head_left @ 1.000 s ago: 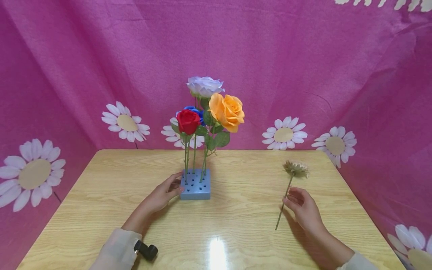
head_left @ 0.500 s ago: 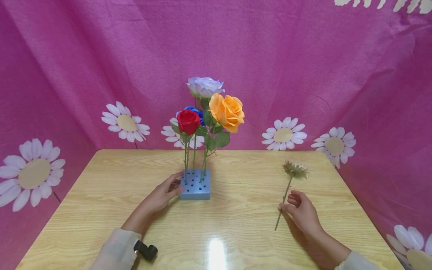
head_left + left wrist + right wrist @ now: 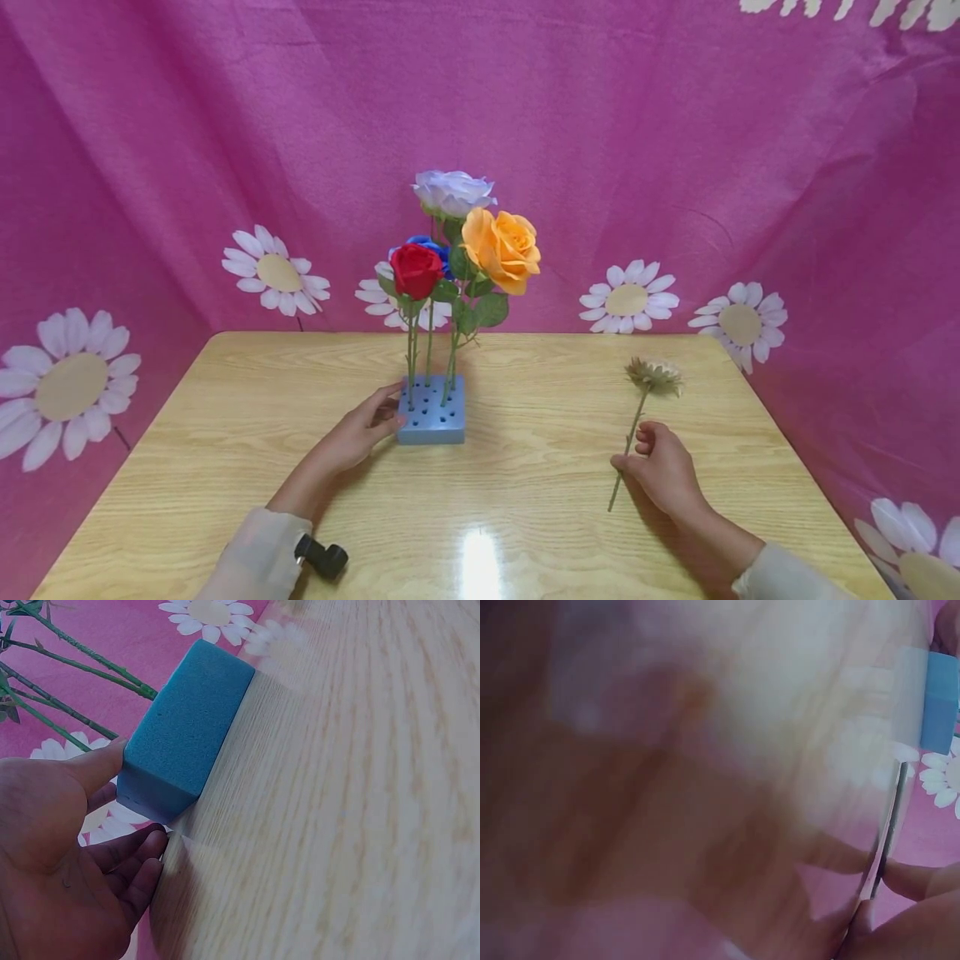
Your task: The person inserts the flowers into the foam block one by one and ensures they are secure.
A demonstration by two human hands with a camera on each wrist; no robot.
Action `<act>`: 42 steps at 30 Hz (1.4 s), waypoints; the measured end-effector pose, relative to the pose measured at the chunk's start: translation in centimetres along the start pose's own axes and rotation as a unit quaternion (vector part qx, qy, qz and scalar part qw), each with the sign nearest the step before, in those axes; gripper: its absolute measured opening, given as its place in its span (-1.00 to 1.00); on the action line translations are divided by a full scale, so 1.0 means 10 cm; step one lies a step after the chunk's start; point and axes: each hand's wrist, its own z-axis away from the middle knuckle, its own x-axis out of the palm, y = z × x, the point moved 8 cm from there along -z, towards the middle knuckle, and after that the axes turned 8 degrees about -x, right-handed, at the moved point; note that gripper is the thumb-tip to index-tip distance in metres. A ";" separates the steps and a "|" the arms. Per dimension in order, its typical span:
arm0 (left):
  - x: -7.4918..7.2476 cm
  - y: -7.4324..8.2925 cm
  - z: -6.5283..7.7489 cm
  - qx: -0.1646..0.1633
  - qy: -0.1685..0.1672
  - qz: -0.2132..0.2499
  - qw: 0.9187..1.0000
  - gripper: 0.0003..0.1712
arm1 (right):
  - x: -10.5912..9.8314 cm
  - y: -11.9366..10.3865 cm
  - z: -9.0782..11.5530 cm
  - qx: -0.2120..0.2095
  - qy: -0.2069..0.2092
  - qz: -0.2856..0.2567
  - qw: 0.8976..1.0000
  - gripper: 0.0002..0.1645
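Note:
A pale blue block with holes (image 3: 431,435) stands on the table, holding upright artificial flowers: a red rose (image 3: 417,271), an orange rose (image 3: 501,250), a lilac flower (image 3: 453,193) and a partly hidden blue one (image 3: 442,250). My left hand (image 3: 360,433) rests against the block's left side, thumb and fingertips touching it; the left wrist view shows the thumb at the block's edge (image 3: 187,720). On the right lies a daisy-like flower with a whitish head (image 3: 654,377). My right hand (image 3: 663,471) pinches its thin stem, thumb on the left side and fingers on the right.
The wooden table (image 3: 540,492) ends at a magenta cloth backdrop (image 3: 637,125) printed with white daisies. A black device (image 3: 322,557) sits at my left sleeve cuff. Much of the right wrist view is blurred.
My right hand has slid down and left along the stem, and its thumb now crosses over it. The left hand stays against the block.

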 end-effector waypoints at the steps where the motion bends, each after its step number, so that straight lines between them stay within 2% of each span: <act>1: 0.00 0.00 0.00 0.000 0.000 -0.001 1.000 -0.28 | 0.00 -0.01 -0.01 -0.006 -0.001 0.008 1.000 -0.10; 9: 0.00 -0.01 0.00 0.001 -0.002 0.000 1.000 -0.29 | 0.00 -0.06 -0.06 -0.015 -0.023 0.041 0.999 -0.18; 20: 0.00 -0.01 -0.01 0.008 0.000 -0.004 1.000 -0.29 | 0.01 -0.02 -0.09 0.037 -0.061 -0.035 0.997 -0.12; 25: 0.00 0.00 0.00 0.008 -0.001 -0.004 1.000 -0.29 | 0.01 0.02 -0.10 0.063 -0.063 -0.113 0.990 -0.18; 30: 0.00 0.01 0.00 0.011 -0.001 -0.007 1.000 -0.29 | 0.04 0.05 -0.07 0.083 -0.067 -0.210 0.972 -0.36; 34: 0.00 0.00 0.00 0.007 0.001 -0.005 1.000 -0.29 | 0.07 0.02 -0.06 0.088 -0.083 -0.280 0.952 -0.43; 42: -0.01 0.00 -0.02 0.011 0.001 -0.008 1.000 -0.29 | 0.15 -0.04 -0.04 0.128 -0.107 -0.411 0.896 -0.53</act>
